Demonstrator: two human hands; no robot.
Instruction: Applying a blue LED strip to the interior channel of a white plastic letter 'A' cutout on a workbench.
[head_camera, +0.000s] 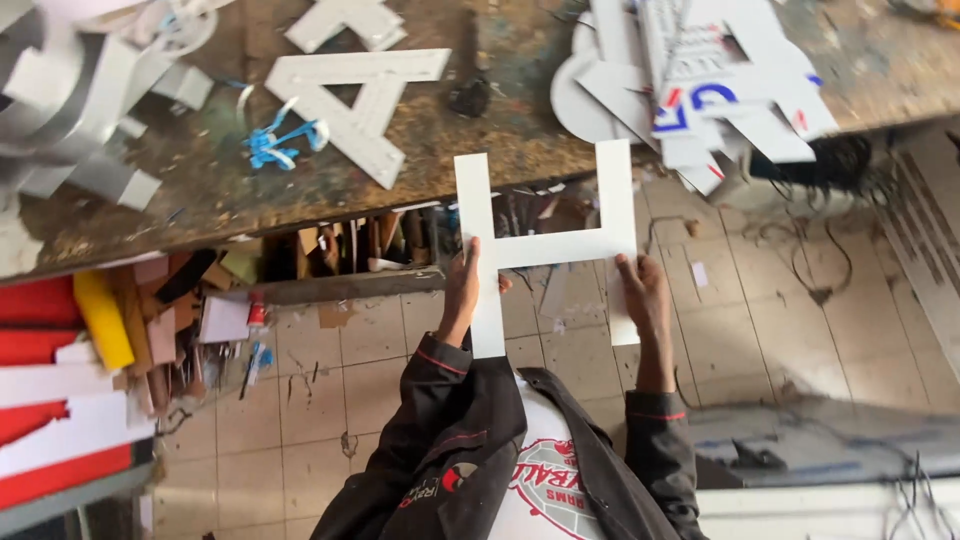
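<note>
Head view looking down: holding up a flat white H-shaped cut-out panel (545, 245) in both hands, just past the edge of a worn, paint-stained wooden workbench (200, 190) and above a beige tiled floor (320, 400). Gripping the H's left upright with the left hand (462, 290), fingers curled closed around the strip's edge near the crossbar. Clasping the lower part of the right upright with the right hand (645, 295), fingers wrapped shut on the strip, thumb lying along its inner edge. Both dark jacket sleeves with red piping (440, 400) reaching up from the bottom of the frame. Lying on the bench, well apart from the H: a white A-shaped flat letter (350, 95), a scrap of blue tape (275, 145) touching its left leg, silver-grey formed metal letter pieces (70, 90) at the far left, and a heap of white printed offcuts (700, 80) at the upper right. Showing under the bench: stacked red and white boards (50, 390) and a yellow roll (102, 320) at the left.
</note>
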